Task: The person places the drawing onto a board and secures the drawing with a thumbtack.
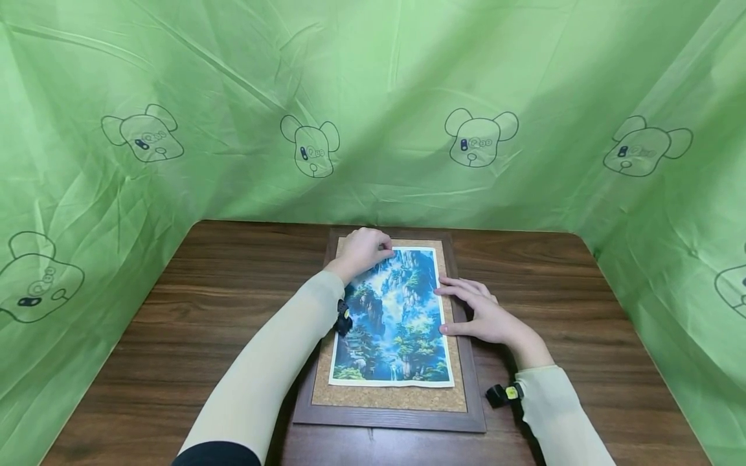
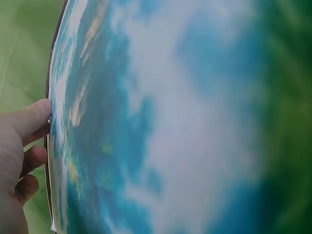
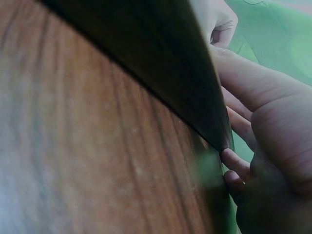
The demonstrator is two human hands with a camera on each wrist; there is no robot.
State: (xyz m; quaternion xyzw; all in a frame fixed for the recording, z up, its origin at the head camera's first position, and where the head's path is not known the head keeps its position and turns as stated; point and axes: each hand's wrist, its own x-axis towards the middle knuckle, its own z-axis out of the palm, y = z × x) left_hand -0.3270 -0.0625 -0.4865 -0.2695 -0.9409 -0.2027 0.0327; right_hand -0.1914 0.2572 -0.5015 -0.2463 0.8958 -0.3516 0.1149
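Note:
A blue landscape print [image 1: 396, 317] with a white border lies on a cork board [image 1: 384, 396] framed in dark wood [image 1: 390, 418]. At the print's top left, my left hand [image 1: 361, 251] bends its fingers and touches the surface. In the left wrist view, the thumb [image 2: 41, 109] presses at the print, with the other fingers curled below it; whether something small is pinched there is hidden. My right hand [image 1: 480, 310] rests along the print's right edge, its fingers spread and loosely extended. The right wrist view shows its fingers [image 3: 239, 124] against the board's side.
The framed board lies on a brown wood-grain table [image 1: 233, 285]. Green cloth [image 1: 379, 77] printed with bear heads encloses the back and sides. A small black camera [image 1: 502, 395] is strapped at the right wrist, another [image 1: 344, 317] at the left.

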